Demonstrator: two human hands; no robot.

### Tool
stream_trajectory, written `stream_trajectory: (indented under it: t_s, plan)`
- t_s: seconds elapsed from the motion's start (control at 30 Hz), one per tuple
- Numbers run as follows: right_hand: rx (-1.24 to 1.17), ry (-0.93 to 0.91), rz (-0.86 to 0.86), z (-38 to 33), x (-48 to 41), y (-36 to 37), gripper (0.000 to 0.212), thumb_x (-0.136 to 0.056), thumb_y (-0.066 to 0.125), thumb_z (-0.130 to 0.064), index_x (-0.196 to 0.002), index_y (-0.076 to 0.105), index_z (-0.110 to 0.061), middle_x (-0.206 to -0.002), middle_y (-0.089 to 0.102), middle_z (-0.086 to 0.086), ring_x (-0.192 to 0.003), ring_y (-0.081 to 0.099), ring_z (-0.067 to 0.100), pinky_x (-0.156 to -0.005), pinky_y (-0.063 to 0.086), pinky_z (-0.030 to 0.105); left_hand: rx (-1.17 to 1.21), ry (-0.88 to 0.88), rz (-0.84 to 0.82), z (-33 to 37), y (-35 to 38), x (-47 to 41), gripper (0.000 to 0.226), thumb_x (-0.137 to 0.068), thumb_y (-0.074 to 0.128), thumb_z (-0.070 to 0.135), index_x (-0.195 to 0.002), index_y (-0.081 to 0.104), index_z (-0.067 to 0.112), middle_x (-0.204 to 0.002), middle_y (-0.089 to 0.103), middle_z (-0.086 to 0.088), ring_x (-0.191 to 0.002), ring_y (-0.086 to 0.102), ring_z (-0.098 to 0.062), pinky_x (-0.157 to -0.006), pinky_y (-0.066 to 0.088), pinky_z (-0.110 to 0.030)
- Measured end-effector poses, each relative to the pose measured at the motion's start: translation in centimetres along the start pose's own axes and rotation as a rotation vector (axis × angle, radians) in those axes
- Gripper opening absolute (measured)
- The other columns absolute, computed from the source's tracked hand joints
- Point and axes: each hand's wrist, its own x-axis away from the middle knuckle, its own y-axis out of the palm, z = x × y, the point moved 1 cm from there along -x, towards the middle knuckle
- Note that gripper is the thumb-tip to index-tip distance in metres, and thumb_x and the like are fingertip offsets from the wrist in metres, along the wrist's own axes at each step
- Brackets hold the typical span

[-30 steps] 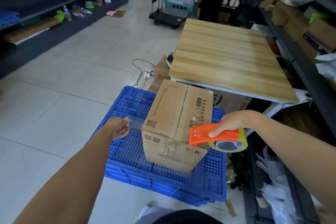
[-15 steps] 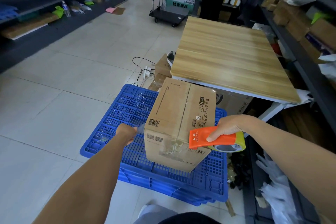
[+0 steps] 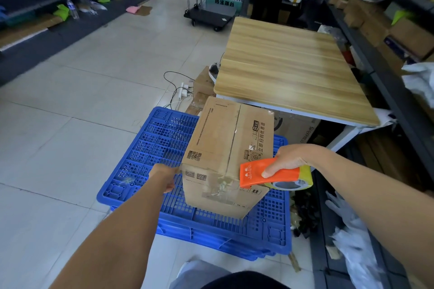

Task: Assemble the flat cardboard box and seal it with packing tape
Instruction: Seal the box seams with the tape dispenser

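1. Head view, work piece: the cardboard box (image 3: 216,138) stands closed on the stacked blue plastic pallet (image 3: 150,155), right of centre. Its long axis runs near to far, with the far end swung slightly right. The top flaps' centre seam (image 3: 234,134) follows that axis.
2. Head view, right hand (image 3: 290,159): it grips the orange tape dispenser (image 3: 258,172) at the box's near right corner. The orange plate overlaps the near face. The near end of the seam lies just left of the dispenser.
3. Head view, left hand (image 3: 165,177): it sits at the box's near left edge, apparently touching. Its fingers are turned away, so I cannot tell whether they hold anything.
4. Judgement: the right hand is nearer the seam. The coming stroke appears to need a short shift left, then a run away along the long axis, with the left hand placed to steady the box.
5. Glossy patches show on the near face. Tape along the top seam cannot be confirmed.
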Motion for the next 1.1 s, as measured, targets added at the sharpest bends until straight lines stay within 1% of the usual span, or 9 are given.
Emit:
stream_trajectory:
  t_s: [0.17,0.27,0.4,0.5,0.63,0.7,0.83,0.97,1.1]
  plan:
    - [0.003,0.006,0.003,-0.2,0.0,-0.2,0.030,-0.078,0.064,-0.060,-0.078,0.054,-0.031,-0.085,0.058,-0.011,-0.077,0.057,0.008,-0.079,0.045,0.026,-0.252,0.075,0.165,-0.2,0.5,0.2,0.037,-0.086,0.068,0.023,-0.062,0.042,0.011,-0.064,0.049,-0.007,-0.049,0.043,-0.020,-0.049,0.040,-0.024]
    - [0.000,0.001,0.003,0.0,-0.1,-0.1,0.030,-0.078,0.064,-0.059,-0.079,0.055,-0.031,-0.085,0.058,-0.011,-0.078,0.057,0.009,-0.079,0.045,0.026,-0.330,0.134,0.176,0.1,1.0,0.9,0.029,-0.085,0.069,0.028,-0.080,0.052,0.005,-0.084,0.061,-0.012,-0.077,0.063,-0.028,-0.061,0.046,-0.030]
    - [-0.005,0.006,0.013,0.4,-0.4,0.1,0.033,-0.075,0.066,-0.062,-0.078,0.056,-0.031,-0.087,0.059,-0.010,-0.082,0.059,0.011,-0.084,0.047,0.028,-0.495,0.126,0.176,-1.1,1.4,1.0,0.027,-0.090,0.059,0.018,-0.109,0.059,-0.001,-0.106,0.067,-0.016,-0.096,0.066,-0.031,-0.069,0.050,-0.036]
    - [-0.027,0.005,0.014,0.6,-0.5,0.2,0.034,-0.074,0.067,-0.062,-0.079,0.056,-0.030,-0.087,0.060,-0.010,-0.084,0.060,0.013,-0.084,0.047,0.029,-0.378,0.128,0.254,-1.3,0.3,1.4,0.026,-0.092,0.050,0.004,-0.115,0.056,-0.005,-0.114,0.064,-0.021,-0.104,0.063,-0.036,-0.079,0.051,-0.039]
    - [-0.033,0.015,0.000,0.6,-0.5,0.1,0.050,-0.068,0.068,-0.067,-0.094,0.060,-0.025,-0.100,0.062,-0.005,-0.097,0.061,0.018,-0.091,0.047,0.034,-0.308,0.409,0.493,3.1,-0.9,3.4,0.026,-0.091,0.047,0.008,-0.113,0.056,-0.004,-0.122,0.054,-0.022,-0.102,0.060,-0.039,-0.090,0.050,-0.050]
    - [-0.024,0.025,-0.001,0.5,-0.4,-0.1,0.057,-0.067,0.067,-0.069,-0.100,0.060,-0.024,-0.105,0.061,-0.003,-0.102,0.060,0.020,-0.098,0.046,0.037,-0.417,0.520,0.386,5.5,0.9,5.4,0.033,-0.090,0.050,0.025,-0.113,0.054,0.001,-0.120,0.054,-0.017,-0.099,0.061,-0.034,-0.091,0.050,-0.048]
    - [-0.009,0.010,-0.020,0.9,0.0,0.0,0.044,-0.072,0.064,-0.067,-0.089,0.059,-0.026,-0.100,0.060,-0.005,-0.100,0.059,0.020,-0.097,0.045,0.035,-0.807,0.510,-0.033,6.8,7.0,7.3,0.106,-0.061,0.038,0.085,-0.131,0.046,0.006,-0.135,0.050,-0.020,-0.119,0.052,-0.039,-0.098,0.046,-0.052]
    - [-0.068,-0.032,-0.023,1.6,0.2,0.3,0.054,-0.074,0.063,-0.067,-0.106,0.060,-0.024,-0.109,0.061,-0.002,-0.106,0.060,0.021,-0.100,0.044,0.037,-0.978,0.396,-0.071,6.2,8.8,9.5,0.116,-0.078,0.038,0.079,-0.150,0.002,-0.003,-0.155,-0.008,-0.032,-0.144,-0.006,-0.049,-0.116,0.008,-0.057]
    - [-0.147,-0.063,-0.021,2.8,1.1,0.1,0.065,-0.072,0.062,-0.069,-0.113,0.066,-0.018,-0.112,0.066,0.000,-0.104,0.063,0.019,-0.101,0.045,0.038,-0.993,0.401,-0.062,6.1,8.8,10.9,0.118,-0.079,0.044,0.075,-0.150,-0.014,0.001,-0.154,-0.022,-0.028,-0.143,-0.019,-0.044,-0.116,-0.002,-0.055]
